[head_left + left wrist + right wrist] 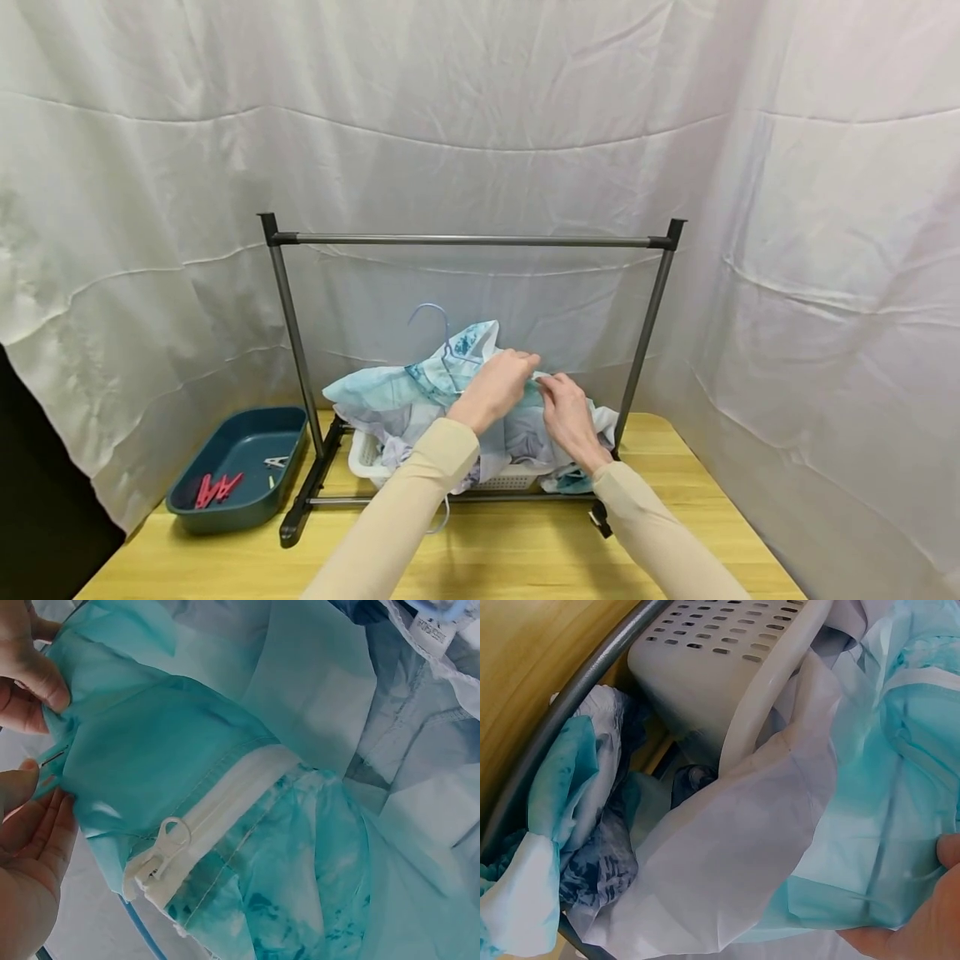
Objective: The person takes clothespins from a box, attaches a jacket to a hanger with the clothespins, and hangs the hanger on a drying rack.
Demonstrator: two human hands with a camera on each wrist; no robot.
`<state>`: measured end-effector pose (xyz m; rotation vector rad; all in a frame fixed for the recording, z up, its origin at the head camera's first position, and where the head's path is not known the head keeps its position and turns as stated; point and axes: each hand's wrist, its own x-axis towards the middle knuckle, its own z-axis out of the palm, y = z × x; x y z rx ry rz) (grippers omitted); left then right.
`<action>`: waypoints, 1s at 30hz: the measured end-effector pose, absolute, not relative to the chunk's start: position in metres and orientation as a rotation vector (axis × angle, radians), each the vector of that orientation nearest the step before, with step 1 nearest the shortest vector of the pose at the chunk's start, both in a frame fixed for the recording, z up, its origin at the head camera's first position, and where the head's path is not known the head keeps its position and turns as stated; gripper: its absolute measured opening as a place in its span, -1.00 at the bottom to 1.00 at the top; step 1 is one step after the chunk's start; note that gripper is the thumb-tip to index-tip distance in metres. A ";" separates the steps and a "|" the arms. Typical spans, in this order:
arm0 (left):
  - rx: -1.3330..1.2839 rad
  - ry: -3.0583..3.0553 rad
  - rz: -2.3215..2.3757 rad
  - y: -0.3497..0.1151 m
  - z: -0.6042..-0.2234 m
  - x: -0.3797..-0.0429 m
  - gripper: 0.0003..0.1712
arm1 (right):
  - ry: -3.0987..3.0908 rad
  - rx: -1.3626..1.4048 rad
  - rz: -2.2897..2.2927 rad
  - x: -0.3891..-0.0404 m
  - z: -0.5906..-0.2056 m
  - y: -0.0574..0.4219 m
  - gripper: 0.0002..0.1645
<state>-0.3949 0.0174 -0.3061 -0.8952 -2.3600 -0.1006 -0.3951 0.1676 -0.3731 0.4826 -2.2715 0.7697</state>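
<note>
A light-blue and teal jacket (pixel 375 387) with a white zipper (pixel 176 836) lies over the heap of clothes, a blue hanger (pixel 431 307) rising from its neck. At the garment's right part, my left hand (pixel 498 387) pinches a small teal clothes peg (pixel 54 759) against the fabric edge. Just beside it, my right hand (pixel 570 412) grips the teal cloth between thumb and fingers, as the right wrist view also shows. The left hand's fingertips are partly hidden in the head view.
A white perforated basket (pixel 365 454) of clothes stands under the metal clothes rack (pixel 472 240). To the left, a dark blue tray (pixel 247 442) holds red pegs (pixel 217 490) and a white peg (pixel 276 462). Another hanger hook (pixel 442 518) pokes out in front.
</note>
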 end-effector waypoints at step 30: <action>-0.916 -2.144 -0.426 -0.028 -0.326 -0.386 -0.75 | -2.289 0.431 0.814 -0.401 -0.378 0.172 -0.73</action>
